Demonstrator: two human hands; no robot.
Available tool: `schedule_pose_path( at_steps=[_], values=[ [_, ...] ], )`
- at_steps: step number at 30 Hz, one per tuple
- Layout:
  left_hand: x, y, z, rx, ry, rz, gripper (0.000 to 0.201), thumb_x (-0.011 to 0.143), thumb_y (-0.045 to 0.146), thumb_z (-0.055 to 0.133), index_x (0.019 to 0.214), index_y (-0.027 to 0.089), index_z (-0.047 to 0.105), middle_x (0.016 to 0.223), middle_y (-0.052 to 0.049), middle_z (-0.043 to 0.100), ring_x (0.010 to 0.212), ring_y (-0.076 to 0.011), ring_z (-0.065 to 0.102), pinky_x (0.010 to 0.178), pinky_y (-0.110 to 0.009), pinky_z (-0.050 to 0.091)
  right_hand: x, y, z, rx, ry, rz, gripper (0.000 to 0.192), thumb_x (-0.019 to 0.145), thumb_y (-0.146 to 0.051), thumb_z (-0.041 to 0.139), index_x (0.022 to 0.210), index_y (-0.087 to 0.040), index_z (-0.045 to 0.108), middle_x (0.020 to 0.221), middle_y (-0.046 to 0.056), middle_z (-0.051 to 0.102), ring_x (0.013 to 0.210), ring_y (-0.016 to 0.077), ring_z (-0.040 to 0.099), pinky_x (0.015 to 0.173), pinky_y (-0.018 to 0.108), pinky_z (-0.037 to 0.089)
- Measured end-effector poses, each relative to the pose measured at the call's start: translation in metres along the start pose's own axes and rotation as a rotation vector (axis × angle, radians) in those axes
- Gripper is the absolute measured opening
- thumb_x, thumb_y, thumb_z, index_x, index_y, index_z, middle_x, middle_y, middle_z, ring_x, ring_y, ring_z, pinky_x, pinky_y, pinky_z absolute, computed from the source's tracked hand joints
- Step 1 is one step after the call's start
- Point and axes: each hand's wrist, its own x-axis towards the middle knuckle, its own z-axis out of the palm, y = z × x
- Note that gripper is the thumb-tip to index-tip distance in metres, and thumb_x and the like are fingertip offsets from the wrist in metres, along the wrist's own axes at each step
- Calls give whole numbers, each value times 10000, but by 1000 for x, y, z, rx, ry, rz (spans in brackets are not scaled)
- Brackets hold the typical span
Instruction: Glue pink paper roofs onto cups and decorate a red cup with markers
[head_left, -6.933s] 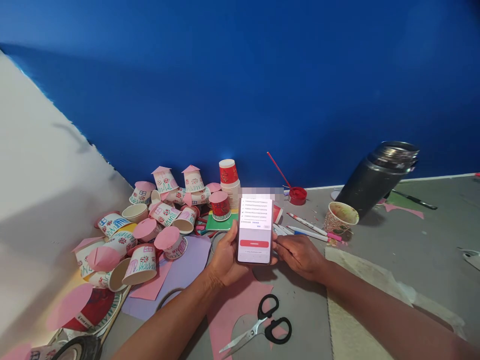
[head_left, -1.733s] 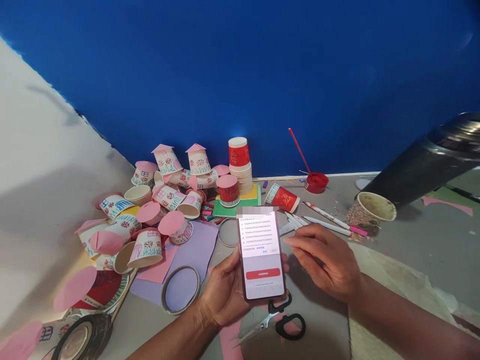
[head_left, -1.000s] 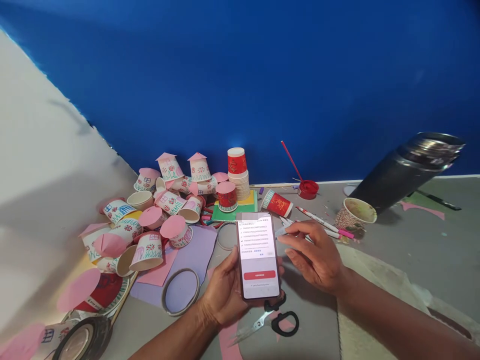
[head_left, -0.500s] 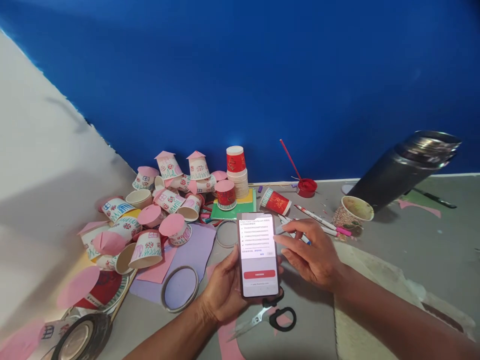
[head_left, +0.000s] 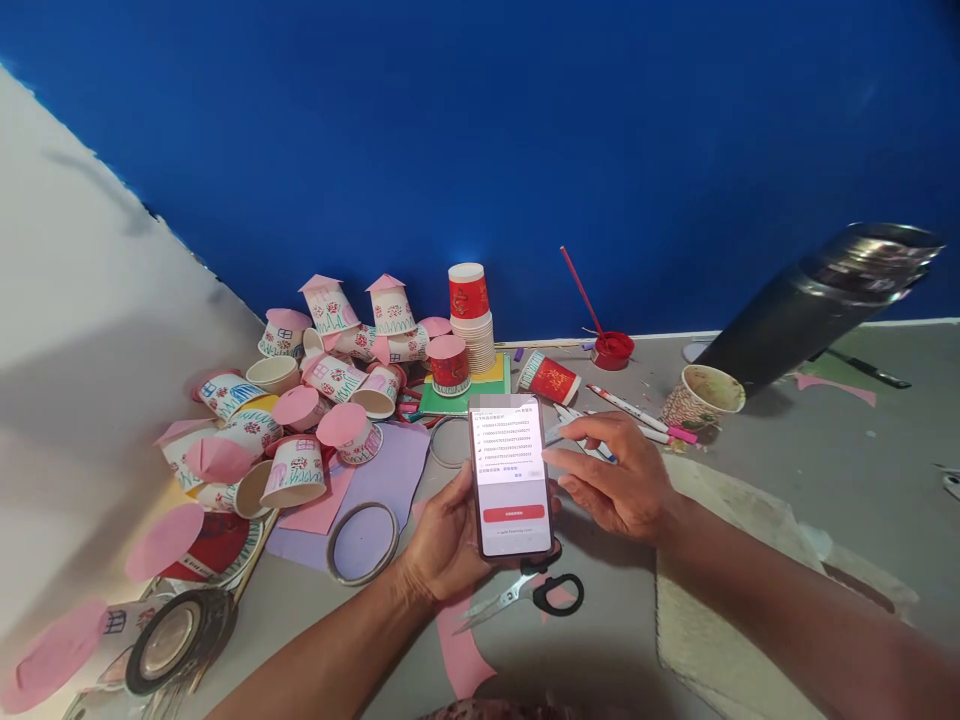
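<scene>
Over the grey table [head_left: 825, 480], near its middle, I hold a smartphone [head_left: 511, 476] upright in my left hand [head_left: 447, 540], fingers wrapped round its back and thumb along its left edge. Its screen is lit: a list of numbered lines in the upper half, a red button lower down, the wording too small to read. Judging by that, the phone work is mid-way; the list is up and the red button has not been pressed.

My right hand [head_left: 616, 476] hovers just beside the phone's right edge, loosely open, fingers half curled and spread, holding nothing. The forefinger tip lies at the screen's right margin beside the list; whether it touches the glass I cannot tell.

As for the craft work around me, much looks done: to the far left lies a heap of decorated paper cups [head_left: 315, 400], many capped with pink paper roofs, some upright, most tipped over. A stack of plain cups [head_left: 471, 318] with a red one on top stands behind them, unused. Just under the phone lie black-handled scissors [head_left: 534, 592] on pink paper scraps [head_left: 459, 655]. Marker pens [head_left: 637, 415] lie beyond my right hand, near a used paper cup [head_left: 703, 395]. A tape roll [head_left: 362, 543] sits left of my left wrist.
</scene>
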Motion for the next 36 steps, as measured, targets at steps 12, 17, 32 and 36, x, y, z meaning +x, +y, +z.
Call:
schedule_pose_path(
  at_steps=[12,17,32,36],
  values=[
    [0,-3,-2,5,20,10,629,1105,567,376,1501,136,606,1407,-192,726,1248,-371,715,1093,-598,483,5,0,0,-62,-3,-100,220,1009,-246,620,1190,-181,728,1168,142,651,1039,261,631,864,392,582],
    [0,-4,-1,14,11,-5,657,1105,587,351,1494,127,614,1426,-197,714,1277,-382,705,1103,-606,483,9,1,-2,-116,10,-121,222,1015,-217,609,1204,-156,708,1177,156,624,1027,270,627,852,401,585],
    [1,-3,1,17,1,0,669,1104,590,351,1470,105,633,1418,-226,712,1275,-365,713,1129,-616,476,9,4,-2,-128,11,-113,231,1037,-235,585,1226,-148,686,1206,153,608,1028,272,622,845,411,590],
    [1,-4,3,30,17,-5,654,1099,590,374,1468,117,634,1418,-213,714,1259,-369,715,1065,-587,518,8,3,-3,-126,7,-120,233,1038,-230,579,1222,-143,691,1197,158,609,1030,275,627,844,412,591]
  ],
)
